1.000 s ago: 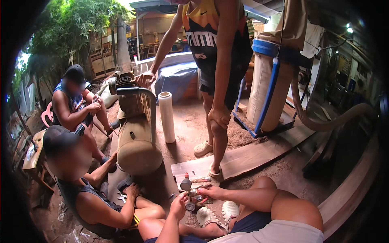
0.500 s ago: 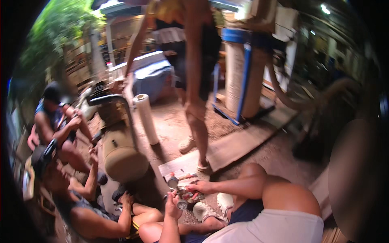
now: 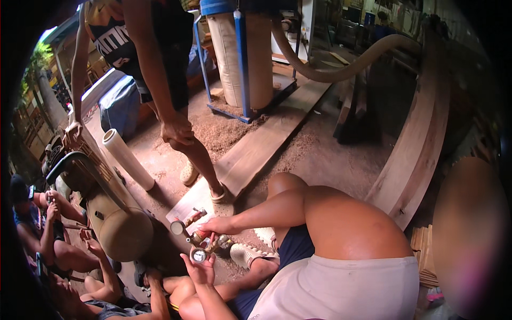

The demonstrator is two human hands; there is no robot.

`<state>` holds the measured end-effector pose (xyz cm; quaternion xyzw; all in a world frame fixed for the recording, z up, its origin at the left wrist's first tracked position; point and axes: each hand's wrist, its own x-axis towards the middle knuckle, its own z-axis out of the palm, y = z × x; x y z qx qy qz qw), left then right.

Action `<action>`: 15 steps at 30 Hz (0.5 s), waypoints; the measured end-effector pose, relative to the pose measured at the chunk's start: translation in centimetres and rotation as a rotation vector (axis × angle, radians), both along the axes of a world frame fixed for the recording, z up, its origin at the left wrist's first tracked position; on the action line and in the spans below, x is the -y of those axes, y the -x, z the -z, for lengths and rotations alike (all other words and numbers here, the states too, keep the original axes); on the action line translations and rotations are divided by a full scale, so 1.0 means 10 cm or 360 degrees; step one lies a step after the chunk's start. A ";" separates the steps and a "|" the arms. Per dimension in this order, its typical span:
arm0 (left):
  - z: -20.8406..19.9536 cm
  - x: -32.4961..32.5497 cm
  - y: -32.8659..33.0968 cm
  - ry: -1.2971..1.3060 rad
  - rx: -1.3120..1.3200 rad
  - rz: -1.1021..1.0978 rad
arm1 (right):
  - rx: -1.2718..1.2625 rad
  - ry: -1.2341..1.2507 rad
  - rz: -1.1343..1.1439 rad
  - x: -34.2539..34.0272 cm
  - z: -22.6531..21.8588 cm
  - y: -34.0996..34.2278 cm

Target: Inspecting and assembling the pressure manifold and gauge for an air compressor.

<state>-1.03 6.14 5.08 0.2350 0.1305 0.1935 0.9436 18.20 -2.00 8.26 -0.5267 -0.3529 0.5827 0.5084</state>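
In front of my knees is a gauge assembly with metal fittings (image 3: 216, 243) and two round dials. The white-faced pressure gauge (image 3: 199, 256) sits between the raised fingers of my left hand (image 3: 200, 273), which cups it from below. A second dial (image 3: 177, 228), pale and seen at an angle, stands above it. From the right, my right hand (image 3: 217, 225) reaches in with its fingers closed round a red part of the assembly; the hand hides some of that part.
A tan compressor tank (image 3: 120, 226) stands left, beside a white roll (image 3: 128, 160). A person (image 3: 160, 69) leans over it with one foot on a wooden plank (image 3: 256, 146). Two seated people (image 3: 45, 229) are at left. A blue-framed dust collector (image 3: 242, 64) and hose (image 3: 341, 73) stand beyond.
The view has swung to the right, so the surroundings sit further left. The standing person has bent forward, with a hand on the knee. My hands stay at the gauge assembly.
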 end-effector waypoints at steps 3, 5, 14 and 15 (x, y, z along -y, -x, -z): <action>0.01 0.00 0.04 -0.0008 0.0017 0.0000 | -0.0103 0.0035 0.0005 -0.01 -0.01 0.04; -0.02 0.02 0.02 0.0008 0.0010 0.0008 | -0.0129 0.0076 0.0050 -0.02 0.02 0.02; 0.08 -0.01 0.00 -0.0052 -0.0031 -0.0038 | -0.0283 0.0181 0.0337 -0.15 0.27 -0.15; 0.10 -0.03 0.01 -0.0070 -0.0045 -0.0022 | -0.0265 0.0190 0.0363 -0.14 0.30 -0.17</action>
